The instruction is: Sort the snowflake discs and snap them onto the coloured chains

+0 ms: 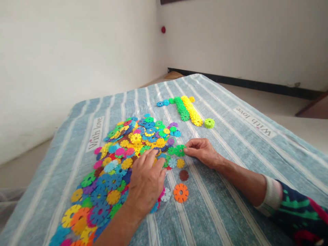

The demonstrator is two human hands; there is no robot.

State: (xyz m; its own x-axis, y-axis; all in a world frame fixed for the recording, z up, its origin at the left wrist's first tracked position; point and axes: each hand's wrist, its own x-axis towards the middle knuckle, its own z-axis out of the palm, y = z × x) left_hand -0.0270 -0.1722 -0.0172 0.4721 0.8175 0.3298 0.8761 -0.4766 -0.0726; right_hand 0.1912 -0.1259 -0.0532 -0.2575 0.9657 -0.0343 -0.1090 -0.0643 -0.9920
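At near left, your left hand lies palm down on the pile of notched discs, fingers slightly apart; whether they pinch anything cannot be told. To its right, an orange disc and a brown disc rest on the striped cloth. Slightly farther, your right hand pinches a green disc between thumb and forefinger at the pile's right edge. The disc, round and without a long axis, projects left from this grip. Beyond it lie a green row and a yellow row, long axes running near right to far left; your right hand is nearer both. Your left palm hides part of the pile, whose near end is cut off.
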